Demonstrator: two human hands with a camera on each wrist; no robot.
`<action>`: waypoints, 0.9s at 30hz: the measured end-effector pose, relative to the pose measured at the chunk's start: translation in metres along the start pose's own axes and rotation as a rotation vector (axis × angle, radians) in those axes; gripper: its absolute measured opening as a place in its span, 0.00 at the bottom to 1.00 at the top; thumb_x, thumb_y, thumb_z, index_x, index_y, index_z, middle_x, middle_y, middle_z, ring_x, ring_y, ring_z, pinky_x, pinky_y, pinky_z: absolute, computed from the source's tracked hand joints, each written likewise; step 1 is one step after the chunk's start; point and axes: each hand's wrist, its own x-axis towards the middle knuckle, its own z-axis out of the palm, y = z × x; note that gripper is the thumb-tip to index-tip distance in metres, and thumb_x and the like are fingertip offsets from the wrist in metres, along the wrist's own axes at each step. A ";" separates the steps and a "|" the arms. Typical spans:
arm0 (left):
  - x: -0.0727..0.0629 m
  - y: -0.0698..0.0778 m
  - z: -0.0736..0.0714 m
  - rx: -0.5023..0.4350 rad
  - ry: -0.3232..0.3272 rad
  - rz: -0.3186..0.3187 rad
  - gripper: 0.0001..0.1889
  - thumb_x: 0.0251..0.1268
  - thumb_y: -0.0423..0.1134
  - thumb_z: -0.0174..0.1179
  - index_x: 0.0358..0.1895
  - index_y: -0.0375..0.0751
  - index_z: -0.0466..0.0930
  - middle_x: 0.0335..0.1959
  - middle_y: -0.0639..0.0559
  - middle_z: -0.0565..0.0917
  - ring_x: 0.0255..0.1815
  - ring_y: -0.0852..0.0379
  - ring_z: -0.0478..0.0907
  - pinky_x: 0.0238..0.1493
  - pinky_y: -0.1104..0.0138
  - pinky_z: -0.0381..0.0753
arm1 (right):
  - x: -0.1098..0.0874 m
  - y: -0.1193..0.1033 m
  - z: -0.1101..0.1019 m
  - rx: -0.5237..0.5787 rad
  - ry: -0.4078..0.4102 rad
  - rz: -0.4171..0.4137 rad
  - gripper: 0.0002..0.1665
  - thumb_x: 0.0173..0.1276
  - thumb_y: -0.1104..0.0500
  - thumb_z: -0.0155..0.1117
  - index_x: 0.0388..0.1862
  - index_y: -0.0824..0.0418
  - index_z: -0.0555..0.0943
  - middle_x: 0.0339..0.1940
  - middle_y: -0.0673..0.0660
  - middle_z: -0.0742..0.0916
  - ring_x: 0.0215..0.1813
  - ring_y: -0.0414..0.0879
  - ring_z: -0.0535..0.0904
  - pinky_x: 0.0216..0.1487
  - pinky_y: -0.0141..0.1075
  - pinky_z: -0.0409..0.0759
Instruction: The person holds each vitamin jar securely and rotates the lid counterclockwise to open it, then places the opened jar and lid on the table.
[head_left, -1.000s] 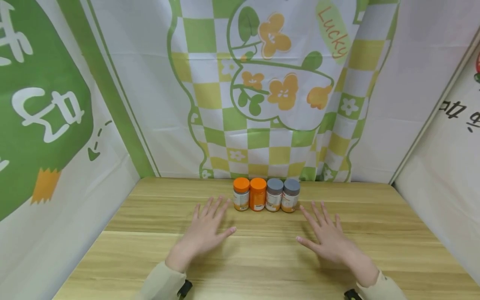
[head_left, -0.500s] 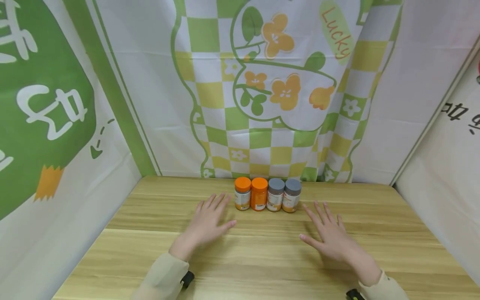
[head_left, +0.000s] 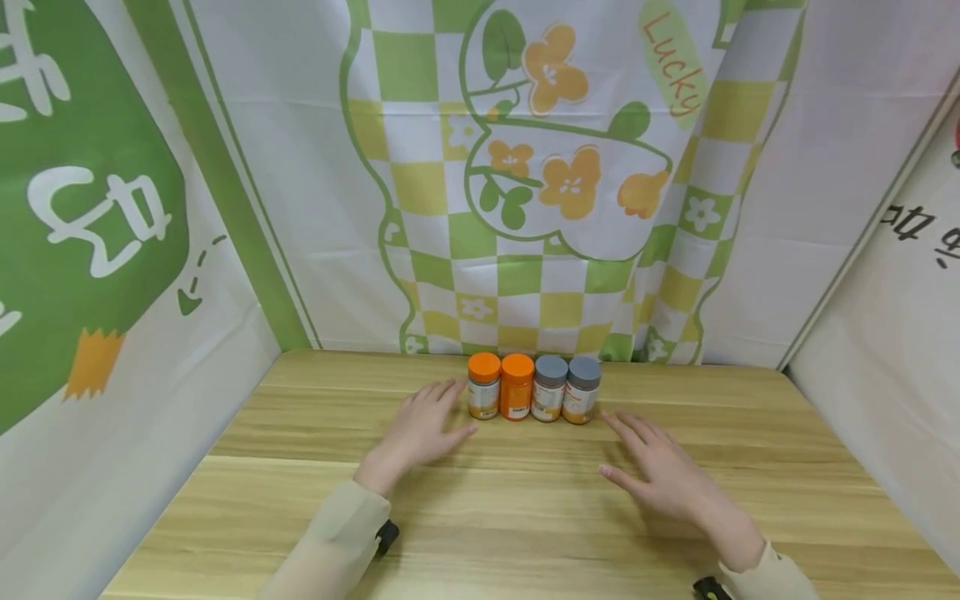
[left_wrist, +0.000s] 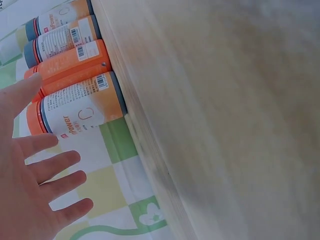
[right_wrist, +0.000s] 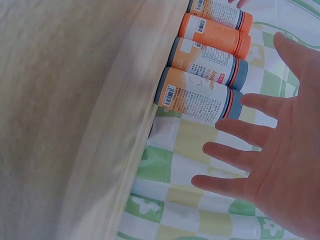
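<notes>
Several small jars stand upright in a tight row near the table's back. At the left end is a white-labelled jar with an orange lid, then an all-orange jar. Two grey-lidded jars follow: an inner one and one at the right end. My left hand is just left of the row, fingers extended and slightly bent, thumb apart; I cannot tell whether its fingertips touch the leftmost jar. My right hand is to the right and in front of the row, fingers spread, holding nothing.
The wooden table runs back to a hanging cloth with green and yellow checks, close behind the jars. Printed cloth walls stand on the left and right. A dark strap shows at the left sleeve.
My left hand has moved forward and right, nearer the leftmost jar, and its fingers bend more. My right hand has shifted slightly right, its fingers closer together. The jars stay in place.
</notes>
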 end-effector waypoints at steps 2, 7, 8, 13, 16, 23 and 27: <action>0.003 -0.001 0.001 -0.007 0.002 -0.002 0.41 0.61 0.64 0.53 0.74 0.50 0.52 0.72 0.44 0.62 0.71 0.40 0.59 0.68 0.43 0.56 | 0.000 0.000 0.000 0.003 0.006 -0.013 0.43 0.65 0.36 0.55 0.74 0.53 0.58 0.70 0.65 0.68 0.68 0.65 0.65 0.63 0.62 0.63; 0.009 -0.003 0.003 -0.017 -0.001 -0.005 0.41 0.61 0.61 0.55 0.74 0.48 0.53 0.71 0.43 0.64 0.70 0.41 0.60 0.67 0.43 0.57 | -0.002 0.000 -0.001 0.004 0.010 -0.017 0.42 0.66 0.36 0.55 0.74 0.52 0.59 0.69 0.65 0.70 0.67 0.65 0.67 0.63 0.61 0.65; 0.010 -0.004 0.004 -0.018 -0.007 -0.010 0.41 0.61 0.62 0.54 0.74 0.48 0.53 0.71 0.43 0.64 0.71 0.41 0.60 0.67 0.44 0.58 | -0.002 0.000 -0.002 0.004 0.009 -0.017 0.42 0.66 0.36 0.54 0.74 0.52 0.59 0.69 0.65 0.70 0.67 0.64 0.67 0.62 0.61 0.65; 0.019 -0.007 0.008 -0.033 -0.040 -0.041 0.41 0.61 0.63 0.54 0.73 0.47 0.54 0.71 0.44 0.64 0.70 0.42 0.61 0.67 0.45 0.59 | -0.003 0.000 -0.002 0.011 0.003 -0.021 0.41 0.66 0.36 0.54 0.74 0.51 0.60 0.69 0.64 0.70 0.66 0.63 0.68 0.62 0.59 0.67; 0.024 -0.009 0.010 -0.062 -0.037 -0.043 0.41 0.61 0.61 0.56 0.72 0.44 0.57 0.70 0.44 0.66 0.69 0.41 0.63 0.66 0.45 0.62 | -0.004 -0.001 -0.002 0.012 0.007 -0.024 0.41 0.66 0.37 0.55 0.73 0.52 0.60 0.69 0.64 0.70 0.66 0.63 0.68 0.62 0.58 0.67; 0.034 -0.010 0.013 -0.198 -0.050 -0.050 0.40 0.60 0.56 0.60 0.71 0.40 0.58 0.68 0.40 0.68 0.68 0.39 0.65 0.66 0.45 0.63 | -0.005 -0.002 -0.004 0.019 0.012 -0.016 0.41 0.66 0.37 0.55 0.73 0.52 0.61 0.69 0.63 0.70 0.67 0.62 0.67 0.62 0.58 0.67; 0.038 -0.009 0.015 -0.237 -0.061 -0.065 0.40 0.60 0.54 0.61 0.71 0.39 0.58 0.68 0.41 0.67 0.68 0.40 0.64 0.66 0.47 0.63 | -0.006 -0.002 -0.005 0.019 0.010 -0.009 0.41 0.66 0.37 0.54 0.73 0.52 0.61 0.69 0.63 0.70 0.67 0.62 0.67 0.62 0.59 0.67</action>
